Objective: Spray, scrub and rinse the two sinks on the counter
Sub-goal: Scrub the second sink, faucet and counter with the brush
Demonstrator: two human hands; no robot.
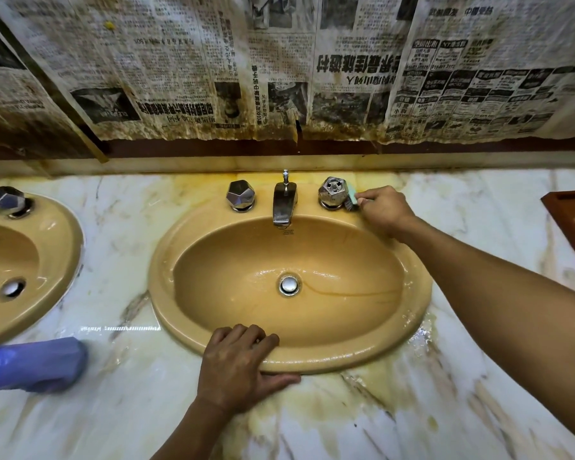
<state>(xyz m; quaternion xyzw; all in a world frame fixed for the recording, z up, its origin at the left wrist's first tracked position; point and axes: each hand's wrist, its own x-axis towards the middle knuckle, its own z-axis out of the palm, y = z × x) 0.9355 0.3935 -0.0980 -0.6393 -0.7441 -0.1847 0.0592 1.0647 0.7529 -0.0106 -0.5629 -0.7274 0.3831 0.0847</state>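
Note:
A wet yellow-tan oval sink [409,313] fills the middle of the marble counter, with a chrome spout [283,202] and a drain plug [289,284]. My right hand [384,210] grips a small teal brush [352,198] whose bristles press against the right chrome tap knob [331,192]. The left tap knob [240,195] stands untouched. My left hand [236,366] rests on the sink's front rim, fingers curled over the edge. A second sink [63,257] of the same colour shows at the left edge, partly cut off.
A blue bottle [34,365] lies on its side on the counter at the lower left. A wooden tray corner [571,220] juts in at the right. Stained newspaper [279,68] covers the wall behind. Yellow stains and water mark the marble counter [130,410] around the sink.

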